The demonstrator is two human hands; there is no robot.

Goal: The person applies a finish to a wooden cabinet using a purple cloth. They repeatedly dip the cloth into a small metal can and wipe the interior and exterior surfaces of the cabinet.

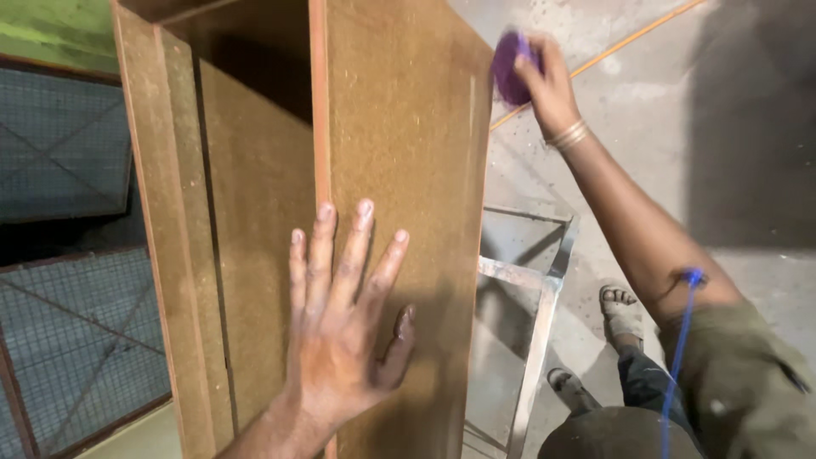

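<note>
- the person stands over a tall brown board cabinet, looking down its flat side panel; the panel looks dusty and unfinished, with a thin reddish edge strip running along its front corner.
- the left hand lies flat on that panel, fingers spread and straight, palm pressed to the board. it grips nothing; it seems only to steady the cabinet.
- the right hand reaches out to the far edge of the same panel, fingers curled shut around a small purple pad, which is pressed against the board's outer edge. bangles sit at the wrist.
- judging from this, the step in hand is rubbing down or wiping the panel's surface and edge with the pad, and the work is at the top far corner.
- the next move, as i judge it, calls for keeping the pad flat to the board with even pressure while the flat hand holds the cabinet from rocking.
- to the right of the cabinet a metal frame stands on the concrete floor, with the person's sandalled feet just beside it.
- an orange line crosses the floor, and a thin blue cord hangs by the right arm.
- wire mesh panels show on the left.
</note>
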